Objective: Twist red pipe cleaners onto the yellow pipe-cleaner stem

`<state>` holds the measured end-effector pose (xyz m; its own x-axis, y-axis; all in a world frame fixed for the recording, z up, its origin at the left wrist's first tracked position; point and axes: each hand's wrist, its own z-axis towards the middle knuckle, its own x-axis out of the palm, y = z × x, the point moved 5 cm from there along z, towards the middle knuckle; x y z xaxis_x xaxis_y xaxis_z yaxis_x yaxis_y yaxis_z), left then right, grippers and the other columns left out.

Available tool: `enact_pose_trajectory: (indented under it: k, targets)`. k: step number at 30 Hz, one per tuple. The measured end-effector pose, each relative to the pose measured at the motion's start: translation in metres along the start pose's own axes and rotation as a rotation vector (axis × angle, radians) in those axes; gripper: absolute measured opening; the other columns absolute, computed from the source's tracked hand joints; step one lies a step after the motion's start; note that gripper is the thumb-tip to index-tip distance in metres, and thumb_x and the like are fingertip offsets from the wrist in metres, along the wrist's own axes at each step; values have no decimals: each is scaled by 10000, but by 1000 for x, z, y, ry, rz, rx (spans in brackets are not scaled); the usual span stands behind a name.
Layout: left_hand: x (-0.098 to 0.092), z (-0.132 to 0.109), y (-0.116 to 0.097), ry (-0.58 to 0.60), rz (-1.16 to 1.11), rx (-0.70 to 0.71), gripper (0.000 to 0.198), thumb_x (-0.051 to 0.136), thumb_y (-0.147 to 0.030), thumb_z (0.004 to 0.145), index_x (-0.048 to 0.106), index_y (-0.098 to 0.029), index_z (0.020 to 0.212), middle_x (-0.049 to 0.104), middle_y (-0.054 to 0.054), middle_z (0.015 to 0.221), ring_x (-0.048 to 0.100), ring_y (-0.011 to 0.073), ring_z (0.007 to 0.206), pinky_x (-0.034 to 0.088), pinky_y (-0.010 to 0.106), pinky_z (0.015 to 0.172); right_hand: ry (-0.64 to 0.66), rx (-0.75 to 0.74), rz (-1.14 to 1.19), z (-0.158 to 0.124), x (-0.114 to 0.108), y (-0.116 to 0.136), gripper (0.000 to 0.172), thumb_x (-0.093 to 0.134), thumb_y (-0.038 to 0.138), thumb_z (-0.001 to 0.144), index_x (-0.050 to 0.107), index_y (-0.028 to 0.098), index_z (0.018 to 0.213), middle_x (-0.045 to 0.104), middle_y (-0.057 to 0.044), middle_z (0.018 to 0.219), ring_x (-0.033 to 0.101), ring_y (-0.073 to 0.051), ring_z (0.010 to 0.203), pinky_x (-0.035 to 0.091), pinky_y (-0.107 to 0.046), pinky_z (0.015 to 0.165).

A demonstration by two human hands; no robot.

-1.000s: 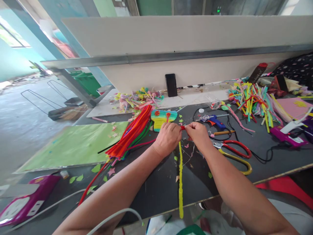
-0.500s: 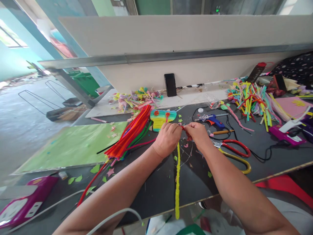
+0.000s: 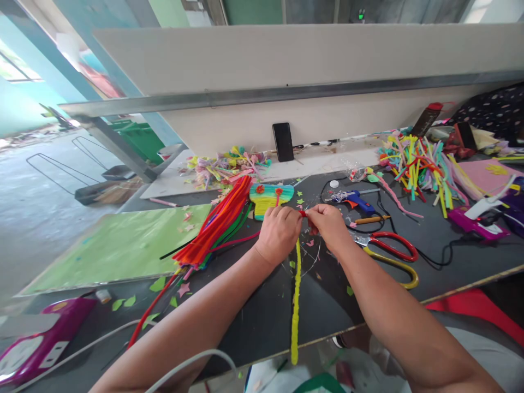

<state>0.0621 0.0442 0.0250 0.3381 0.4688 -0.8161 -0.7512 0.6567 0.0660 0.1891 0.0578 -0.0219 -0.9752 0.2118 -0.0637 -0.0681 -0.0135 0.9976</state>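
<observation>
Both hands meet over the dark table, fingertips nearly touching. A small red fuzzy piece (image 3: 303, 214) runs between them. My left hand (image 3: 280, 232) pinches its left side, and my right hand (image 3: 328, 222) has thumb and fingers closed on its right side. Below the hands a yellow fuzzy strip (image 3: 296, 305) lies lengthwise, its far end close to my left hand and its near end past the table edge. Just beyond my left hand is a yellow and blue flat craft piece (image 3: 266, 200) with red flowers on it. Red and orange pipe cleaners (image 3: 223, 221) lie in a bundle to the left.
Scissors (image 3: 395, 246) and a blue glue gun (image 3: 360, 202) lie right of my right hand, with cables around. A phone (image 3: 283, 142) leans on the back board. Cut pipe cleaners (image 3: 426, 166) are piled at right; a green sheet (image 3: 110, 245) covers the left.
The view has shifted slightly. A little more of the red piece shows between the fingertips; both hands keep nearly the same place and grip.
</observation>
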Motion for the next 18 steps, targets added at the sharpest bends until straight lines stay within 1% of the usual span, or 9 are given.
enact_pose_trajectory:
  k: [5,10,13,16,18]
  targets:
    - [-1,2,3,22,-100,-25,243,427,-288,891,619,-164,808,623,73,806,541,201,806,358,346,752,-3,-15,-75,-1,-2,1,225,544,382,720,599,172,660,567,24,510,485,-99,408,453,-226,432]
    - [3,6,10,61,-257,-86,175,486,-265,862,606,-169,777,635,38,791,561,172,799,374,306,737,-27,-30,-104,-2,-4,4,232,541,385,723,613,170,678,592,13,546,497,-98,421,447,-216,431]
    - [2,5,7,73,-188,-89,197,457,-274,877,608,-169,807,631,49,803,558,182,798,373,314,733,-42,-33,-139,-1,-5,4,233,535,385,726,616,173,672,588,12,540,498,-102,423,450,-217,427]
    - [-1,3,1,67,-39,-48,255,398,-290,904,613,-160,863,624,76,833,549,212,818,363,346,749,-72,-46,-171,-1,-6,5,235,529,384,731,621,176,670,576,13,527,501,-108,427,457,-221,423]
    - [-2,2,-1,66,12,-25,267,385,-290,908,611,-154,868,621,84,833,547,221,824,359,355,755,-82,-51,-179,-2,-7,7,234,529,383,733,622,179,668,565,17,518,499,-109,420,457,-222,415]
